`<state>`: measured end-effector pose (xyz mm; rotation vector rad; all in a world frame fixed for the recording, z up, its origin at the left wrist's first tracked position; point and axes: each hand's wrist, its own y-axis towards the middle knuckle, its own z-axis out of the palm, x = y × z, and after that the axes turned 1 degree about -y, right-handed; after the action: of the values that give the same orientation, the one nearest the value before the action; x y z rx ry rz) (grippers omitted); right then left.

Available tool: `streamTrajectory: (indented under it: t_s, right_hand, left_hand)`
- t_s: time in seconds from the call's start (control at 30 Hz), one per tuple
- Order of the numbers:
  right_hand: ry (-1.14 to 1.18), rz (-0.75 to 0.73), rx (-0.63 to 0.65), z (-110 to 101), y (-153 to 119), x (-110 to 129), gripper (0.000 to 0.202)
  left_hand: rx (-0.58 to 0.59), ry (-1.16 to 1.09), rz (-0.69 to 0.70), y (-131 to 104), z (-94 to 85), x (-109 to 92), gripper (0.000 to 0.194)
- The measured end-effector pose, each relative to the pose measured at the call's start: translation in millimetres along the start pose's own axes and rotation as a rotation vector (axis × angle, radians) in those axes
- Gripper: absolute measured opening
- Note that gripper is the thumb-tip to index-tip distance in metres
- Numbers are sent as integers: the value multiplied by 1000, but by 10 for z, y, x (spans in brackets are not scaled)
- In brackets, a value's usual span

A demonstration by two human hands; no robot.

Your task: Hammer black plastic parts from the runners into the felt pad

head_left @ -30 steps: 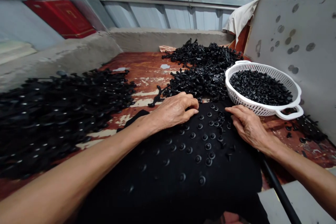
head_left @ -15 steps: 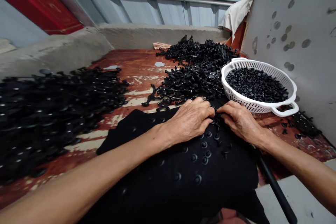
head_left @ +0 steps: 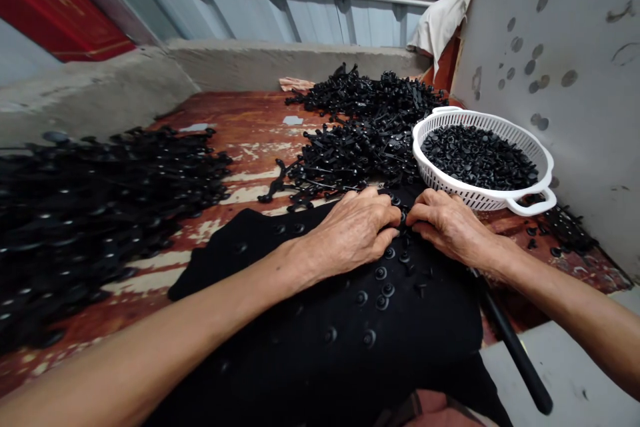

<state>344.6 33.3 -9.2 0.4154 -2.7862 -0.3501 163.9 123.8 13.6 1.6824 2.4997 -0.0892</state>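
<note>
My left hand (head_left: 357, 227) and my right hand (head_left: 447, 223) meet almost fingertip to fingertip above a black cloth (head_left: 310, 340). Both are closed in a pinch at a small black part (head_left: 403, 213) between them; its exact shape is mostly covered by the fingers. Scattered over the cloth lie several round black caps (head_left: 381, 273) with raised centres, and a few small stemmed pieces (head_left: 421, 288) rest to their right. Under my right forearm a black rod-like handle (head_left: 517, 347) slants down to the right.
A white slotted basket (head_left: 530, 199) full of small black caps stands at the right. Piles of black jointed parts lie at the back (head_left: 350, 153) and on the left (head_left: 100, 207) of the worn red-brown board (head_left: 240, 127). A grey spotted panel (head_left: 590, 133) bounds the right.
The whole view has shifted slightly, so everything sits a little further left. Both hands keep nearly the same pinch over the cloth, with the small black part still between them.
</note>
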Motion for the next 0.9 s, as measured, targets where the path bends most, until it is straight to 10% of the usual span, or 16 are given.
streamTrajectory:
  t_s: [0.27,0.9]
  right_hand:
    - [-60,26,-152,-50,-232,106,15]
    - [-153,-15,91,-148,-263,383,21]
  left_hand:
    - [-38,5,128,-32,-60,-120,21]
    - [63,138,99,156,-94,-166,15]
